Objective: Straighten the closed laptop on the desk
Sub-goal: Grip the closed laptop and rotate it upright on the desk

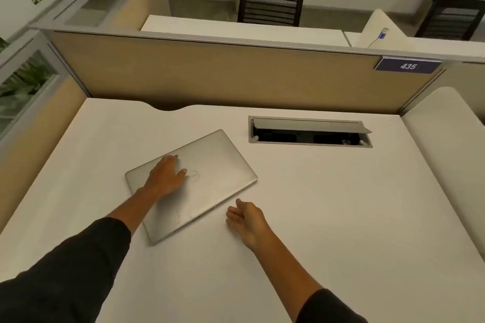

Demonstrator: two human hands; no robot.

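Note:
A closed silver laptop (217, 165) lies on the white desk (328, 204), turned askew so its long edges run diagonally to the desk's edge. My left hand (166, 176) rests flat on the lid's left half, fingers spread, thumb near the round logo. My right hand (245, 219) hovers over the desk just right of the laptop's near right edge, palm turned toward it, fingers loosely apart, a small gap between hand and laptop.
An open cable hatch (309, 131) is set into the desk behind and right of the laptop. A tan partition (236, 76) with a sign reading 435 walls the back. A cable notch (168, 107) cuts the desk's far edge.

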